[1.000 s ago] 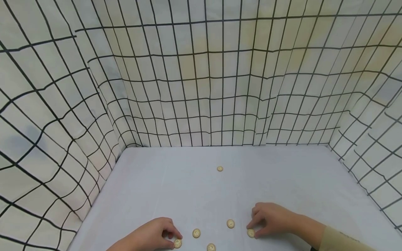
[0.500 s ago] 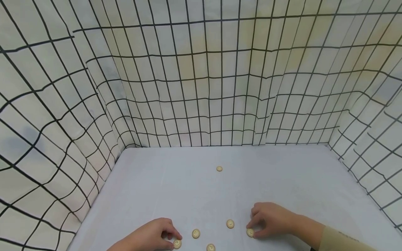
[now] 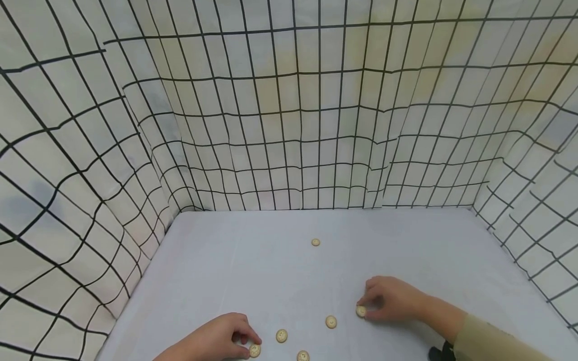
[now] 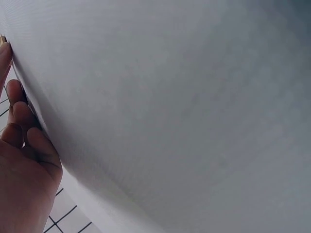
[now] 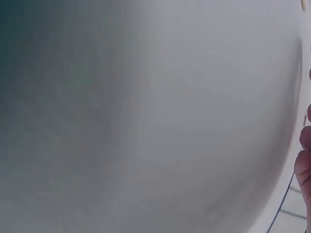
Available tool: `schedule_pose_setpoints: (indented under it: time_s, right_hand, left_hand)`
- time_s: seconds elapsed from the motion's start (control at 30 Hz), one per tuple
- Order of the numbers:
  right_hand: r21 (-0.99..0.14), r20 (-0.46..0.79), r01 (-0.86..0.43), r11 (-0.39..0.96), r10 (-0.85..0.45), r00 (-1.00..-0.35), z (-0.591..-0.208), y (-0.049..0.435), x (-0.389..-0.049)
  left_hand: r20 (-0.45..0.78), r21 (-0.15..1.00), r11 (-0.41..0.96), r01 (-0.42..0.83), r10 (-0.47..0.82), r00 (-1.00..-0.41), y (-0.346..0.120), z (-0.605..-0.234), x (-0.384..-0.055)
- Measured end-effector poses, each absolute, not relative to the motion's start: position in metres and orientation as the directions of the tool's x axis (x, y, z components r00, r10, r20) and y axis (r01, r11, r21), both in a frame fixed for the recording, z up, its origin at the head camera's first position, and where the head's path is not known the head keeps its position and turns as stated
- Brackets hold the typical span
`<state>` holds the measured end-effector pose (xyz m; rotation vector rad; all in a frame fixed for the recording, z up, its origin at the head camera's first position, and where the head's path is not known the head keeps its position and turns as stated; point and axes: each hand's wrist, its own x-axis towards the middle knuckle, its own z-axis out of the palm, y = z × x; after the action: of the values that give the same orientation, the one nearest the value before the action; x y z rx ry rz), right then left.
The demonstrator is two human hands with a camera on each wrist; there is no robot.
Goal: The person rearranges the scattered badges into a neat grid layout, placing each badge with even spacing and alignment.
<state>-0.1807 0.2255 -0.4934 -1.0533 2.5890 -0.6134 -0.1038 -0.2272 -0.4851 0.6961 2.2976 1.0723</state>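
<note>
Near the front of the white table, my left hand (image 3: 220,337) pinches a cream round button (image 3: 255,350) between thumb and finger, close over the surface. Farther right, my right hand (image 3: 396,300) holds another such button (image 3: 361,311) by its edges with finger and thumb. Between the hands lie three more: one button (image 3: 282,336) beside the left hand's, one (image 3: 331,322) left of the right hand, and one (image 3: 303,356) at the bottom edge of the head view. The left wrist view has the left hand (image 4: 29,165) at its edge; the right wrist view catches only fingertips (image 5: 303,165).
A single button (image 3: 315,242) lies far back on the white table cloth (image 3: 253,265). White walls with a black grid (image 3: 289,120) enclose the table at the back and both sides. A dark object (image 3: 441,353) shows beneath the right sleeve (image 3: 492,341).
My right hand has moved forward, away from me, with its button, now farther back than the button to its left. The left hand and the other buttons have stayed put.
</note>
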Motion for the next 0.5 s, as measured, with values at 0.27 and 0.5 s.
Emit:
schedule_pose_setpoints:
  time_s: [0.27,0.5]
  right_hand:
    - [-0.446,-0.053,-0.543,0.711,-0.627,-0.777,-0.489,0.224,-0.212]
    - [-0.488,-0.087,-0.393,0.779,-0.492,-0.866,-0.491,0.21,-0.244]
  left_hand:
    - [-0.248,0.785,0.58,0.215,0.614,-0.749,-0.227,-0.484,-0.103]
    - [-0.265,0.775,0.597,0.206,0.603,-0.752,-0.225,-0.482,-0.102]
